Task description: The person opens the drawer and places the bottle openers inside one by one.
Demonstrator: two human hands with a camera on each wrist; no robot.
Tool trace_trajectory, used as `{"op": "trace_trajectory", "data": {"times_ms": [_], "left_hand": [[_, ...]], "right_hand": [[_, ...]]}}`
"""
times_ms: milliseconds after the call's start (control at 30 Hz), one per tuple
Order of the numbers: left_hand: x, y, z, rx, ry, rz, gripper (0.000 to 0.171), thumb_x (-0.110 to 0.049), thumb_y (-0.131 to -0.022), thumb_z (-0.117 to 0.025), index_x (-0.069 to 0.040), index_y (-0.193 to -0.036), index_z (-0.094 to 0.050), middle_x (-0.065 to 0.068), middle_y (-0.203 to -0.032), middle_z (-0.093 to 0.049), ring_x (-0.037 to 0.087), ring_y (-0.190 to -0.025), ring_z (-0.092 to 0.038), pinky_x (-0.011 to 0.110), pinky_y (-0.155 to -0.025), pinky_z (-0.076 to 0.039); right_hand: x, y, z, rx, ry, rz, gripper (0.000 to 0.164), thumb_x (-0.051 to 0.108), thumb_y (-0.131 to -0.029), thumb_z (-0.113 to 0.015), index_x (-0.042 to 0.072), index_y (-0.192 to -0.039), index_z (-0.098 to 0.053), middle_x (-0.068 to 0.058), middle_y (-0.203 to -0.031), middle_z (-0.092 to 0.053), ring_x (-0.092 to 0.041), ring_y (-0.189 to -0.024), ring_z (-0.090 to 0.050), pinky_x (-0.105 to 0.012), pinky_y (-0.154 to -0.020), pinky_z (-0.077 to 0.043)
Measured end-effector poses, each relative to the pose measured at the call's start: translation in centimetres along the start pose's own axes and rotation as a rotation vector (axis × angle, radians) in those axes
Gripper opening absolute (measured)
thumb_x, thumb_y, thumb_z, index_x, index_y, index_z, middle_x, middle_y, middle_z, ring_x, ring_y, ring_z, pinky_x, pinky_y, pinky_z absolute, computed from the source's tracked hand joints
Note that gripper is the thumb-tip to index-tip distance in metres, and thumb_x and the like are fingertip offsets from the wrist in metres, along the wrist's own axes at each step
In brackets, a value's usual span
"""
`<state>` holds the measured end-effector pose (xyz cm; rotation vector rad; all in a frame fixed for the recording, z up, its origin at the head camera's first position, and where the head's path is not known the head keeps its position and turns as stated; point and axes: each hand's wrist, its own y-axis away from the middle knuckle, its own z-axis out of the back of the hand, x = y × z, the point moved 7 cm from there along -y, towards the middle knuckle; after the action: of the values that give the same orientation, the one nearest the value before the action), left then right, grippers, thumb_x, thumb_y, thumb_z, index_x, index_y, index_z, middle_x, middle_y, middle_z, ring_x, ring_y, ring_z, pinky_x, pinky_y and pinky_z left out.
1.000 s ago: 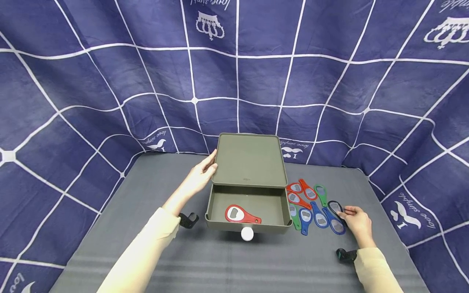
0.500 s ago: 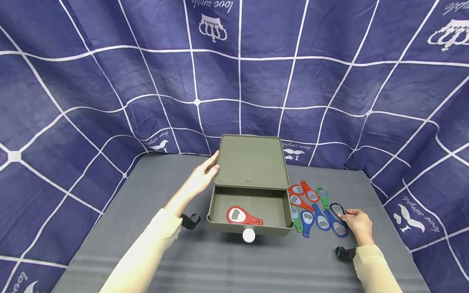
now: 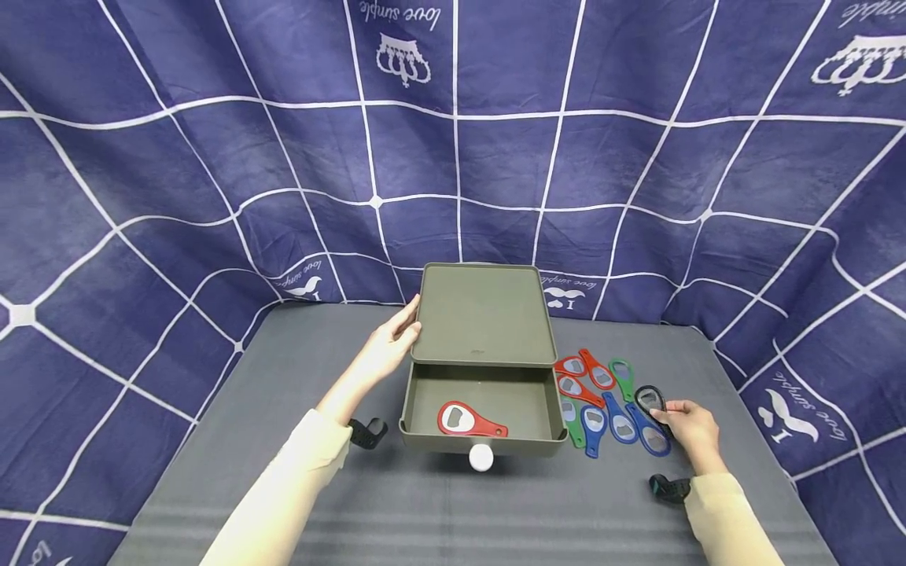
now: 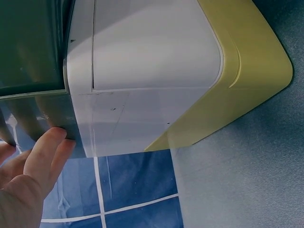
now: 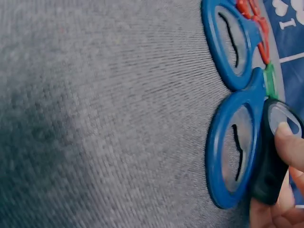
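Note:
My right hand (image 3: 690, 431) pinches a black bottle opener (image 5: 280, 137) at the right end of a group of bottle openers; the thumb lies on its metal plate and other fingers are under it. Right beside it lies a blue bottle opener (image 5: 212, 156). My left hand (image 3: 389, 339) rests with extended fingers against the left side of a small olive-green drawer box (image 3: 481, 314). The box's drawer (image 3: 418, 393) is pulled out at the front by its white knob (image 3: 480, 457). Inside it lies a red bottle opener (image 3: 460, 418).
Between the box and my right hand lie several bottle openers, among them a red one (image 3: 598, 371), a green one (image 3: 623, 377) and a blue one (image 3: 593, 424). A dark blue patterned curtain (image 3: 495, 157) hangs behind and beside the grey table (image 3: 538, 511).
The black bottle opener's round end has risen slightly in my right hand. My left hand stays at the box, and the drawer stays out. The head view shifts a little.

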<state>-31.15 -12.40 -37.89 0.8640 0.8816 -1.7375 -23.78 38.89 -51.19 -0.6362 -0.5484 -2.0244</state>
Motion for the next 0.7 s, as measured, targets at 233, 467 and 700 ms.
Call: {"op": "trace_trajectory", "data": {"times_ms": [233,467,700], "left_hand": [[-0.2,-0.3,-0.1,0.012,-0.031,0.0,0.054,-0.018,-0.104,-0.048,-0.009,-0.155,-0.03,0.02,-0.151,-0.041,0.033,-0.139,-0.043,0.044,-0.119,-0.033],[-0.2,-0.3,0.0,0.016,-0.043,-0.001,0.053,-0.019,-0.105,-0.047,-0.009,-0.154,-0.031,0.015,-0.154,-0.039,0.031,-0.141,-0.041,0.043,-0.121,-0.03],[0.0,-0.1,0.0,0.021,-0.02,-0.005,0.054,-0.018,-0.104,-0.047,-0.01,-0.155,-0.03,0.014,-0.156,-0.035,0.031,-0.14,-0.041,0.044,-0.12,-0.032]], "right_hand": [[0.6,0.4,0.7,0.04,-0.11,-0.029,0.048,0.029,-0.087,-0.074,-0.009,-0.114,-0.06,-0.025,-0.103,-0.066,-0.027,-0.089,-0.06,-0.031,-0.069,-0.043],[4.6,1.4,1.6,0.145,-0.239,0.055,0.048,0.025,-0.088,-0.074,-0.01,-0.117,-0.059,0.019,-0.071,-0.061,0.003,-0.065,-0.054,-0.021,-0.061,-0.048],[11.3,3.7,3.3,0.219,-0.351,0.232,0.028,0.019,-0.088,-0.074,0.001,-0.106,-0.064,0.029,-0.07,-0.062,0.007,-0.066,-0.055,-0.017,-0.059,-0.048]]}}
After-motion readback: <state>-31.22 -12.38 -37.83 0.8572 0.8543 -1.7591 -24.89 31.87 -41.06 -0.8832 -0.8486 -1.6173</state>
